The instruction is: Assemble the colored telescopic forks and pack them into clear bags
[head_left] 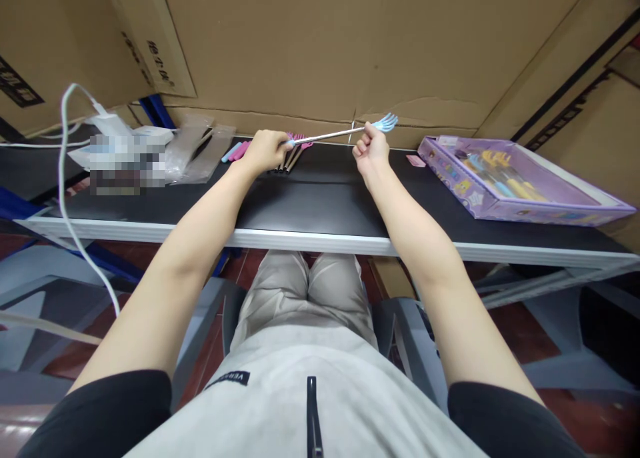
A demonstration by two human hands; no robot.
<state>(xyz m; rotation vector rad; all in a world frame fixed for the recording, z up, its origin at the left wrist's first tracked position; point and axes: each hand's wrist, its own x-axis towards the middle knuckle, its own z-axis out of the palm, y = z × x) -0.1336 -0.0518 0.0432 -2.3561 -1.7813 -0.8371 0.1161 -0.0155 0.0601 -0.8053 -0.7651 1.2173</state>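
Note:
A telescopic back scratcher (333, 135) with a thin silver rod and a light blue claw stretches between my two hands above the black table. My left hand (267, 150) is closed around its handle end. At the other end, my right hand (372, 150) pinches the rod just below the claw. Under and beside my left hand lie several pink claw heads on short rods (295, 157), partly hidden by the hand. Pink and light blue handle pieces (235, 151) stick out to the left of it.
A purple display box (480, 208) holding several yellow and blue scratchers (500, 171) stands at the right. A small pink card (415, 161) lies beside it. Clear plastic bags (197, 155) and a white cable (64, 158) are at the left. Cardboard (320, 45) walls the back edge.

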